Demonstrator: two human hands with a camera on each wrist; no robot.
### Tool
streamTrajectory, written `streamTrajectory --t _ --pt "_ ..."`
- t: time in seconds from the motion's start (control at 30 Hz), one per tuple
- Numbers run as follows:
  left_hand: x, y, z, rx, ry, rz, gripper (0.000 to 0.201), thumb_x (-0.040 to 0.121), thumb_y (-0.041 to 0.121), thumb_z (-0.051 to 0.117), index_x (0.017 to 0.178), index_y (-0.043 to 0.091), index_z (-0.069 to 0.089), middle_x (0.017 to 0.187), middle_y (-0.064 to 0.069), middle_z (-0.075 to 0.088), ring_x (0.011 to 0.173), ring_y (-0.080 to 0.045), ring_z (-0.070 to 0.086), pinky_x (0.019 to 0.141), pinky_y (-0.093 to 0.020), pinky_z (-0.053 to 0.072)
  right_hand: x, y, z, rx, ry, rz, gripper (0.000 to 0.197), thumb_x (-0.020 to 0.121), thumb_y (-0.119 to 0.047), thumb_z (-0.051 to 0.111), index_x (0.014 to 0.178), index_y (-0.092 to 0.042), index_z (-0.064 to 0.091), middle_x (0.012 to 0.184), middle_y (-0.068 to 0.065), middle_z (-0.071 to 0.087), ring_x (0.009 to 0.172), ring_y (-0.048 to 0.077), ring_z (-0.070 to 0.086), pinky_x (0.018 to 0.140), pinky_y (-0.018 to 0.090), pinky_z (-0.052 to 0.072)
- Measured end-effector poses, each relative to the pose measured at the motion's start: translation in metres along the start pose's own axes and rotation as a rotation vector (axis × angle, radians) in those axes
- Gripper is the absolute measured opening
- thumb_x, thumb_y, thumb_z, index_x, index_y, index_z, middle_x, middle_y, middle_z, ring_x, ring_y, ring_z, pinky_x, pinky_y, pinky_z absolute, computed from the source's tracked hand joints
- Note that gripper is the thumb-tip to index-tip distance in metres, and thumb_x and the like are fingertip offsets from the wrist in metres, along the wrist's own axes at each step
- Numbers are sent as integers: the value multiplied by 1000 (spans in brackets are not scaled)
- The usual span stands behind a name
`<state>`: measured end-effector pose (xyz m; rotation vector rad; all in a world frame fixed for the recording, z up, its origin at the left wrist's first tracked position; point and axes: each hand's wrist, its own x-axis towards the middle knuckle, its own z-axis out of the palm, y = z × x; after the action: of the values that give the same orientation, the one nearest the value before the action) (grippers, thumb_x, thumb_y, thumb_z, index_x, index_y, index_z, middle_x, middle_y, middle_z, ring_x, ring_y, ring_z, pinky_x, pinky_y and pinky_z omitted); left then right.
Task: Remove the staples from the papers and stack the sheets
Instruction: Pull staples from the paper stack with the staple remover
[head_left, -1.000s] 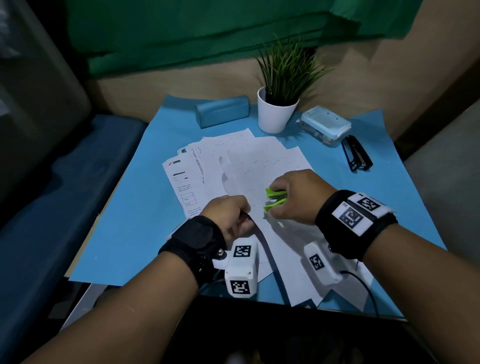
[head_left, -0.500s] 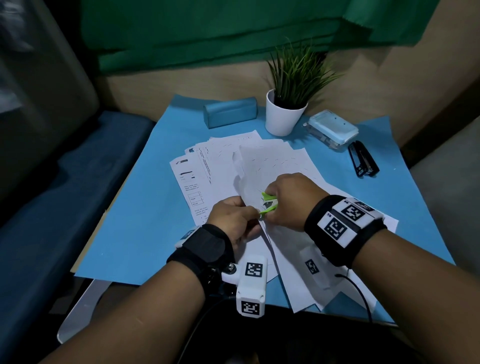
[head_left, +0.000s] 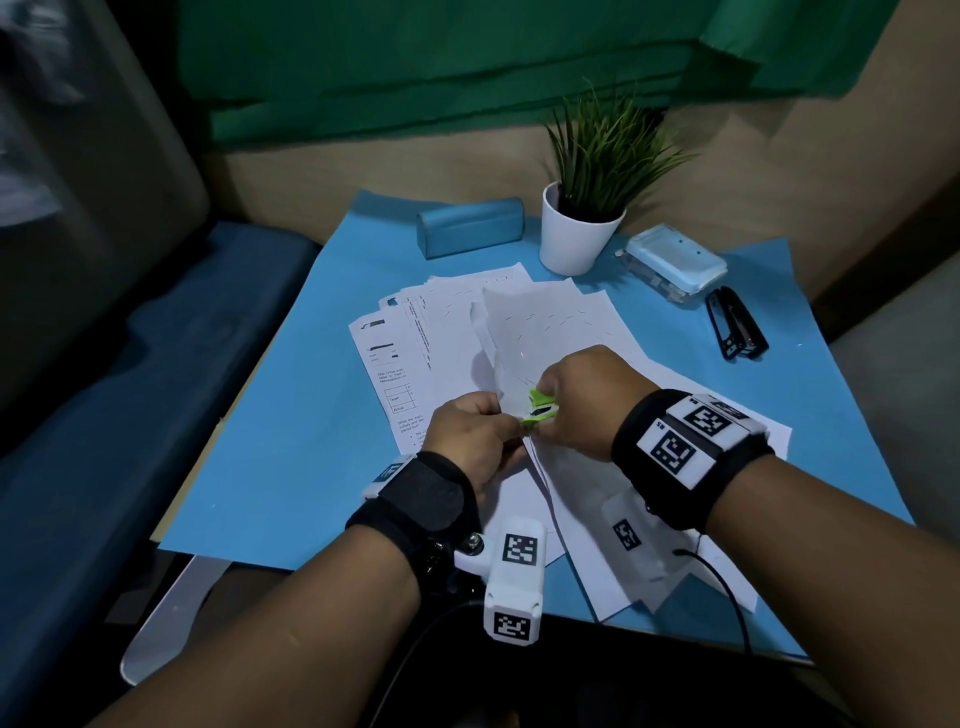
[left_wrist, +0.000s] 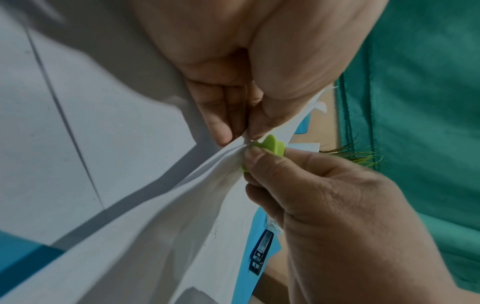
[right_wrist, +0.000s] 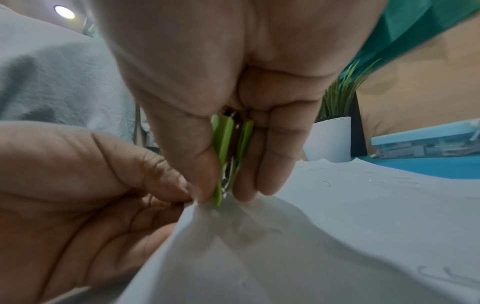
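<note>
At the middle of the table (head_left: 291, 467), just above the spread of loose sheets (head_left: 582, 317), I have a stapled set of papers (head_left: 511, 358) lifted by one corner, and that corner is where all the work is. My left hand (head_left: 470, 434) pinches it between thumb and fingertips (left_wrist: 221, 131), right beside the staple remover (head_left: 540, 408), which my right hand (head_left: 582, 400) squeezes nearly closed between thumb and forefinger. Its green jaws bite the paper at the corner; the staple itself is too small and hidden for me to see.

These papers will handle light, thin and limp: in the left wrist view they sag and fold away from my pinch in soft creases. They would tear easily if I tugged sideways, I judge, so the place to hold is tight against the staple, with the pull kept straight out. The remover is small, hard plastic, and could slip in my fingers; I grip it on its flat sides.

Both wrists are raised off the table, knuckles up, hands meeting nose to nose, left coming in from 7 o'clock, right from 4 o'clock. The potted plant (head_left: 582, 228) stands at 12 o'clock, the black stapler (head_left: 735, 325) at 2 o'clock, well apart from my hands.
</note>
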<state>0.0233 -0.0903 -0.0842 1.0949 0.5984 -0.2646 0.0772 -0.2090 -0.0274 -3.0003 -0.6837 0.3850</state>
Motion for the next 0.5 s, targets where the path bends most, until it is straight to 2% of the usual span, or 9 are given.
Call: streamTrajectory --t 0.07,0.13,0.2,0.23,0.3,0.33,0.43,0.5 --pt "0 0 0 8 20 0 32 80 -18 62 62 8 69 81 -26 70 75 -33 66 87 -58 56 0 1 1 17 4 -3 24 80 -38 68 86 -16 70 80 4 65 82 23 58 66 27 43" --pt "-1 1 1 -1 35 5 37 82 -18 59 59 9 66 69 -19 68 59 -27 65 71 -43 61 0 4 6 66 12 2 20 80 -36 69 83 -16 68 75 1 61 79 21 55 64 26 38" --pt "-1 4 1 -1 47 -3 30 85 -18 55 66 4 62 59 -15 64 47 -23 61 56 -34 60 0 10 10 192 18 41 17 76 -34 73 82 -19 70 73 -3 61 76 17 56 63 24 38" --pt "0 6 1 -6 53 -15 27 85 -18 53 70 2 61 61 -17 63 49 -25 61 56 -37 62 1 14 12 284 21 77 17 72 -33 77 81 -20 71 74 -5 63 76 15 57 63 23 40" --pt "1 9 0 -18 58 -43 22 86 -18 51 76 -2 61 72 -22 60 65 -32 61 67 -50 63 2 21 16 444 16 141 20 67 -30 82 82 -20 74 77 -5 67 75 13 60 65 24 45" --pt "0 10 0 -14 54 -58 20 86 -17 52 79 -2 62 76 -23 58 71 -34 60 72 -54 62 3 24 18 521 11 170 22 66 -28 84 82 -16 74 79 1 69 75 16 61 68 26 49" --pt "3 11 -2 -2 42 -97 18 88 -15 53 81 -1 62 73 -21 58 73 -33 60 74 -54 62 0 30 26 1011 -5 285 23 67 -9 85 86 -2 74 86 18 72 76 26 70 77 37 59" --pt "3 13 -1 -2 46 -102 22 89 -16 52 76 1 59 65 -18 60 69 -33 63 70 -52 63 -5 31 30 1335 -25 343 24 73 6 78 95 10 69 88 25 69 73 29 70 72 35 60"
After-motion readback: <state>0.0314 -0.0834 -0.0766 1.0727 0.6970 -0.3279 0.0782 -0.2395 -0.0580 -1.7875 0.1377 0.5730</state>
